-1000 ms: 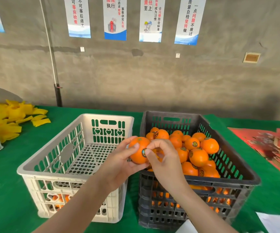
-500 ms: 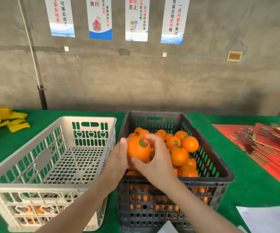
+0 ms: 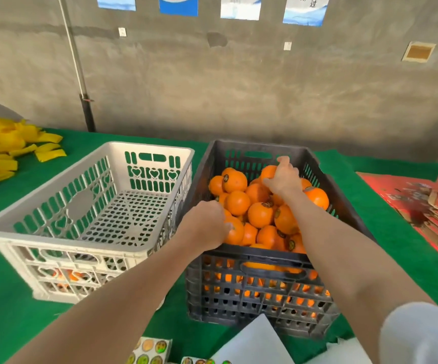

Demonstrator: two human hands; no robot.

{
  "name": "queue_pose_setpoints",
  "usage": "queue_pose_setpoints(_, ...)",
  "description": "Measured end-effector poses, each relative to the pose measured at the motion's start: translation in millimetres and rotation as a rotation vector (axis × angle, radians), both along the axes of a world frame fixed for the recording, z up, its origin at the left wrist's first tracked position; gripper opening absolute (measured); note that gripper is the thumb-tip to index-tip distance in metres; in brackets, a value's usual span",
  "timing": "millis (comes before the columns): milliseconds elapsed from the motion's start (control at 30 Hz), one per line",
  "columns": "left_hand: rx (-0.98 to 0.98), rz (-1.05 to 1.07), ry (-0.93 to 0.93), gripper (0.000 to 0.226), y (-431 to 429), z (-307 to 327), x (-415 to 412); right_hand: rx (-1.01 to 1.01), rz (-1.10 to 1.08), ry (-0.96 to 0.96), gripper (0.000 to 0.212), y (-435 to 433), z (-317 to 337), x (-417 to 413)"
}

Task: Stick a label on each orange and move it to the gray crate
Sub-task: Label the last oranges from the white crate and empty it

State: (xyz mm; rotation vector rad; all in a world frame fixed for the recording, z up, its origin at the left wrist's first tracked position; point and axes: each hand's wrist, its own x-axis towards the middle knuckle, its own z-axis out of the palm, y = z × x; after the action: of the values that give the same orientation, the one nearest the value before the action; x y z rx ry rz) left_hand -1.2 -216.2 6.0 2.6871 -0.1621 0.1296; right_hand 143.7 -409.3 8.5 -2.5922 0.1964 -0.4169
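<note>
**Both hands in the gray crate [image 3: 262,256], which stands just beside a white crate [image 3: 144,147] on the green table [image 3: 357,206].**

My right hand [image 3: 282,179] curls its fingers round a far orange [image 3: 268,171] atop the heap by the back wall. My left hand [image 3: 207,224] bends over a near orange [image 3: 236,233] at the front-left corner; I cannot tell whether it grips.

Bare concrete wall [image 3: 238,88], hung posters [image 3: 306,9], green-covered table [image 3: 370,206]

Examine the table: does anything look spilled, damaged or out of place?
Nothing has spilled; the orange pile sits inside the gray crate. Only the yellow scraps at far left and red sheets at right lie in untidy heaps.
</note>
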Motion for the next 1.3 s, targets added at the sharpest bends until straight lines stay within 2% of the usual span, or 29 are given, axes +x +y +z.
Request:
queue_pose_setpoints(67, 0.0, 0.0, -0.012, 0.024, 0.1, 1.7, -1.2, 0.055, -0.025, 0.0, 0.06, 8.7, 9.9, -9.9)
queue_pose_setpoints(133, 0.003, 0.005, -0.025, 0.026, 0.5, 3.4, -2.6, 0.17, 0.022, -0.206, 0.054, 20.2, 33.7, -32.3)
queue_pose_setpoints(233, -0.004, -0.003, -0.064, 0.028, 0.4, 6.9, -5.7, 0.486, 0.41, -0.69, 0.024, 41.5, 60.5, -109.4)
queue_pose_setpoints(267, -0.003, -0.012, -0.096, 0.029, 0.2, 7.4, -7.7, 0.521, 0.595, -0.755, 0.013, 46.1, 54.6, -142.2)
queue_pose_setpoints(300, 0.002, -0.028, -0.137, 0.032, 0.1, 7.2, -10.3, 0.465, 0.771, -0.739, 0.006, 48.9, 40.4, -174.1)
queue_pose_setpoints(333, -0.011, -0.042, -0.193, 0.034, 0.5, 6.0, -13.4, 0.379, 0.927, -0.623, 0.009, 51.3, 19.6, -203.2)
queue_pose_setpoints(367, -0.07, -0.047, -0.258, 0.031, 1.2, 4.0, -17.0, 0.278, 1.027, -0.393, 0.012, 52.5, -6.2, -225.6)
queue_pose_setpoints(400, -0.145, -0.05, -0.321, 0.025, 2.5, 1.5, -20.9, 0.161, 1.062, -0.072, 0.014, 53.8, -31.5, -240.7)
queue_pose_setpoints(433, -0.2, -0.056, -0.38, 0.021, 2.9, -1.4, -26.1, 0.009, 1.055, 0.234, 0.02, 53.7, -56.1, -249.8)
queue_pose_setpoints(467, -0.219, -0.06, -0.429, 0.019, 3.2, -1.5, -28.7, -0.14, 1.014, 0.456, 0.029, 52.1, -81.6, -247.0)
queue_pose_setpoints(500, -0.225, -0.068, -0.454, 0.018, 2.0, -2.6, -32.3, -0.253, 0.977, 0.59, 0.038, 49.6, -103.9, -243.2)
queue_pose_setpoints(533, -0.245, -0.072, -0.464, 0.018, 0.4, -2.5, -35.6, -0.327, 0.952, 0.667, 0.044, 48.5, -116.3, -239.7)
queue_pose_setpoints(633, -0.401, -0.078, -0.506, 0.018, -1.2, -4.7, -52.8, -0.403, 0.881, 0.707, 0.053, 45.8, -139.8, -231.1)
queue_pose_setpoints(733, -0.435, -0.171, -0.719, 0.019, 3.9, -25.7, -91.7, -0.381, 0.861, 0.694, 0.049, 38.7, -148.9, -227.3)
queue_pose_setpoints(767, -0.443, -0.19, -0.723, 0.018, 5.7, -40.3, -106.0, -0.352, 0.865, 0.687, 0.046, 35.5, -148.4, -226.2)
queue_pose_setpoints(800, -0.468, -0.178, -0.643, 0.018, 6.9, -56.4, -118.4, -0.32, 0.867, 0.682, 0.044, 32.9, -146.5, -224.6)
queue_pose_setpoints(833, -0.512, -0.131, -0.484, 0.018, 7.6, -70.9, -127.8, -0.298, 0.874, 0.671, 0.041, 31.5, -142.7, -223.2)
queue_pose_setpoints(933, -0.629, 0.016, 0.245, 0.015, 4.8, -104.4, -135.3, -0.254, 0.932, 0.569, 0.032, 32.4, -129.4, -222.6)
queue_pose_setpoints(967, -0.682, 0.039, 0.417, 0.013, 3.9, -111.6, -134.6, -0.235, 0.951, 0.535, 0.029, 33.2, -126.3, -223.3)
queue_pose_setpoints(1000, -0.715, 0.071, 0.514, 0.016, 3.5, -116.9, -133.5, -0.215, 0.958, 0.522, 0.025, 34.1, -123.3, -224.5)
queue_pose_setpoints(1100, -0.74, 0.158, 0.581, 0.022, 6.2, -126.9, -131.9, -0.149, 0.949, 0.49, 0.019, 35.6, -118.8, -231.0)
queue_pose_setpoints(1233, -0.818, 0.251, 0.636, 0.021, 13.4, -124.2, -130.7, -0.074, 0.977, 0.305, 0.006, 36.9, -119.5, -247.9)
queue_pose_setpoints(1300, -0.914, 0.261, 0.698, 0.021, 18.5, -119.3, -131.0, -0.074, 0.988, 0.223, 0.013, 37.8, -123.7, -257.1)
